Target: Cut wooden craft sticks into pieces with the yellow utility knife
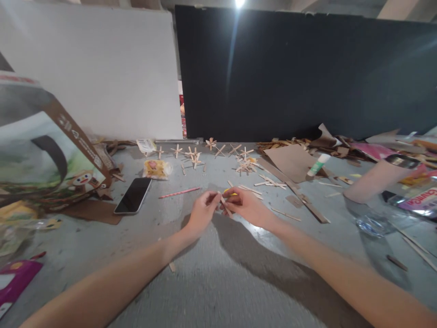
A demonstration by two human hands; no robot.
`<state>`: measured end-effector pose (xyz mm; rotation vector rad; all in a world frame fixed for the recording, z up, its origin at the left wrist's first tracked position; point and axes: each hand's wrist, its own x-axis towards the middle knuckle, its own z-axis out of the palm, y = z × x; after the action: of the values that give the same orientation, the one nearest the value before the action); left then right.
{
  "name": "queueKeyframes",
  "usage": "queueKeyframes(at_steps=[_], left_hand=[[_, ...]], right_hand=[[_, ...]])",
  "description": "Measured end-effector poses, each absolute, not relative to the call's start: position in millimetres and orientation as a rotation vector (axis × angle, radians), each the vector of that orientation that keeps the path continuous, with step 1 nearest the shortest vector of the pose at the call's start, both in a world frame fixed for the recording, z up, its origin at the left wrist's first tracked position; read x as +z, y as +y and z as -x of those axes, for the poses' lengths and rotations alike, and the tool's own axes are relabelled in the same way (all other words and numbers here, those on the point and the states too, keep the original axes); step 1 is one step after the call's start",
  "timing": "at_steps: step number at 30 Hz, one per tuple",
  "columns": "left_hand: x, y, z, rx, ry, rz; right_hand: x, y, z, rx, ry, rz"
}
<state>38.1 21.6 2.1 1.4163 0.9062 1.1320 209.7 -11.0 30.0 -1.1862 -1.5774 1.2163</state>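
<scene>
My left hand (202, 212) and my right hand (246, 205) meet over the middle of the grey table (218, 282). Both pinch a small wooden stick (224, 202) between their fingertips, the fingers closed around it. A bit of yellow (228, 191) shows just behind the fingers; I cannot make out what it is. Several star-shaped stick pieces (195, 157) lie in a row at the back of the table, with loose sticks (269, 183) to the right of them.
A black phone (133, 195) and a pink pencil (179, 192) lie left of my hands. A printed cardboard box (41, 141) stands at far left. Brown cardboard (288, 161), a glue stick (318, 165), a pink cup (378, 180) and wrappers crowd the right.
</scene>
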Motion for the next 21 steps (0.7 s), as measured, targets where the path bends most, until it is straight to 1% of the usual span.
queueKeyframes(at_steps=[3,5,8,9,12,14,16,19,21], left_hand=[[3.6,21.3,-39.2,1.144,0.944,-1.402],[9.4,23.7,-39.1,1.175,0.976,-1.4],[27.1,33.4,-34.0,1.266,1.04,-1.236],[35.0,37.9,-30.5,1.28,1.04,-1.154],[61.0,52.6,-15.7,1.258,0.97,-0.981],[77.0,60.5,-5.6,1.319,0.968,-0.959],[90.1,64.9,1.7,1.401,0.954,-0.984],[101.3,62.6,4.6,1.426,0.925,-1.086],[100.8,55.7,1.9,1.404,0.934,-1.23]], right_hand=[[26.7,-13.0,-203.7,1.107,-1.649,1.224],[26.4,-17.7,-200.9,0.872,-1.718,1.284],[26.7,-31.3,-193.5,0.449,-1.799,1.325],[26.5,-36.5,-189.9,0.378,-1.846,1.306],[25.0,-45.5,-177.3,0.328,-2.016,1.231],[23.6,-39.3,-167.8,0.294,-2.083,1.209],[22.5,-20.8,-157.5,0.221,-2.181,1.211],[21.9,21.9,-140.1,0.095,-2.311,1.252],[21.5,50.3,-128.6,0.079,-2.345,1.21]])
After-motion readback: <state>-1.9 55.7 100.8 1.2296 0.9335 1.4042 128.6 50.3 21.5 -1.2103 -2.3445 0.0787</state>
